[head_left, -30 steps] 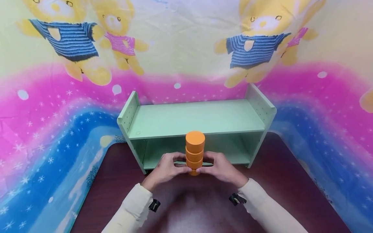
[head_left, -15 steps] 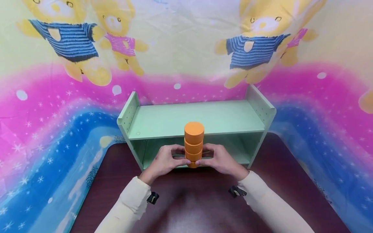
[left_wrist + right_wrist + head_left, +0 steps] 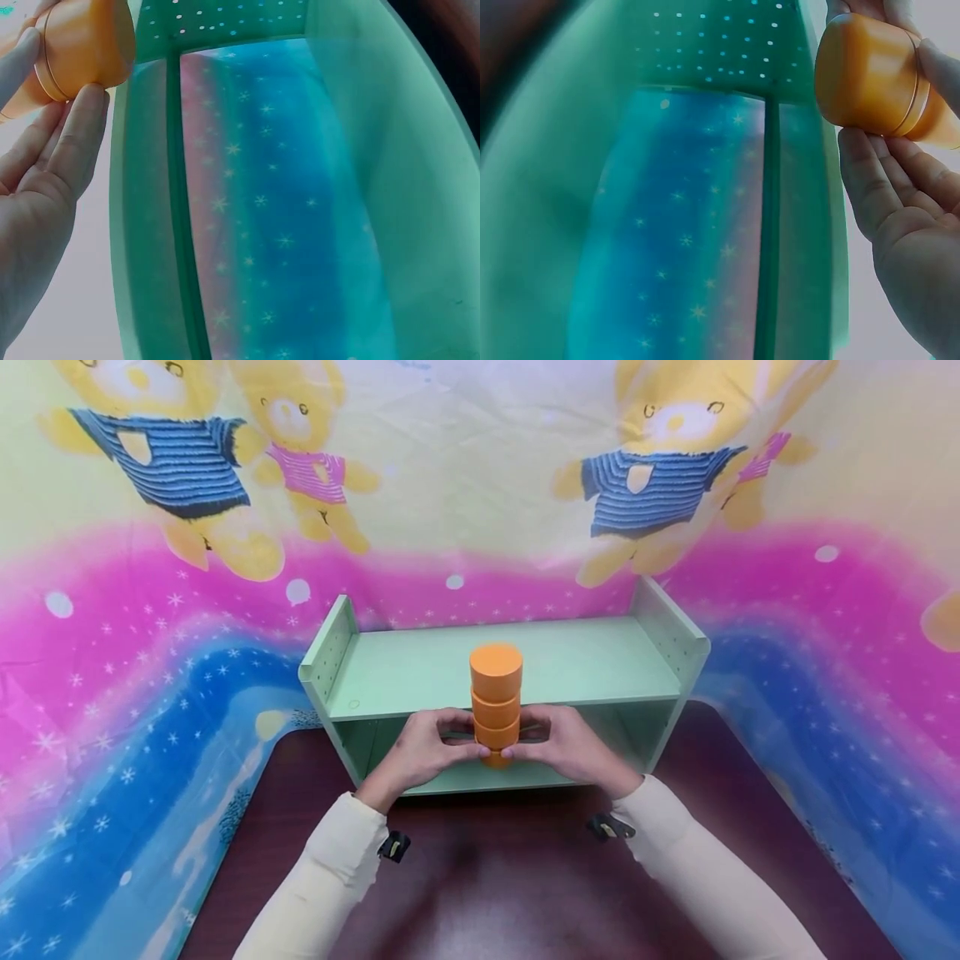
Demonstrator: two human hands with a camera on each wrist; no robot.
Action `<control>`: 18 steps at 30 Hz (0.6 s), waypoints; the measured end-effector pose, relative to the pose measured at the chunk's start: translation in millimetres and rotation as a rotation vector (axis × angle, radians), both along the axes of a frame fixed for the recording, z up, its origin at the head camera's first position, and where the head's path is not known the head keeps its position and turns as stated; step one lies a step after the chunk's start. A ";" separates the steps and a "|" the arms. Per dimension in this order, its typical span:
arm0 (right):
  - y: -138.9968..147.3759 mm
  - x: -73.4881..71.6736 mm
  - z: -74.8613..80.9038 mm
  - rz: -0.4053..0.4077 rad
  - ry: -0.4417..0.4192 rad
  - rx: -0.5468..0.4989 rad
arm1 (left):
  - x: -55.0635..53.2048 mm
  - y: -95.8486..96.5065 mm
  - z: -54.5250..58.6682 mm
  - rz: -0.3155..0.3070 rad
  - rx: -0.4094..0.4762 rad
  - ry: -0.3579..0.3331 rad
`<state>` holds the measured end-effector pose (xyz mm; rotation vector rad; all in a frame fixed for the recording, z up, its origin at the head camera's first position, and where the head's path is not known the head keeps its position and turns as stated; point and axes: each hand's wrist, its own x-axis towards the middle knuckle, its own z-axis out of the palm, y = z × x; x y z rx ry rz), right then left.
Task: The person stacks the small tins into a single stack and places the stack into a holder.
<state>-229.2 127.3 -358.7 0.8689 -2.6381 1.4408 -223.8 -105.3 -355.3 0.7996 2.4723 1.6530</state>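
An upright stack of orange cylinders (image 3: 496, 702) stands out in front of the pale green shelf unit (image 3: 405, 664) in the head view. It has several flat-topped sections, the top one widest in this view. My left hand (image 3: 423, 749) pinches its lower part from the left, thumb in front and fingers behind. From the right, my right hand (image 3: 573, 747) grips the same lower part, the two thumbs almost meeting. In the left wrist view the orange end (image 3: 86, 45) lies against my fingertips; the right wrist view shows the matching side (image 3: 866, 75). The fingers behind are partly hidden.
The shelf unit has an upper board, a lower compartment and raised side panels (image 3: 671, 631) with rows of holes. It stands at the back of a dark red-brown table (image 3: 495, 877). A printed cloth (image 3: 457, 468) with teddy bears hangs behind and around the sides.
Both hands have carried the orange stack upward and forward, so its top now overlaps the shelf's upper board. The grip looks the same, and the shelf has stayed put.
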 end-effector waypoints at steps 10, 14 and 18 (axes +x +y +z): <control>1.4 -8.0 17.8 -0.001 -0.030 0.023 | -9.2 -1.3 16.0 0.008 -0.041 0.035; 1.7 -11.3 23.7 0.002 -0.044 0.015 | -13.7 -0.7 20.8 0.013 -0.047 0.035; 2.6 -16.2 28.6 0.006 -0.078 0.003 | -18.9 0.8 24.6 0.014 -0.041 0.027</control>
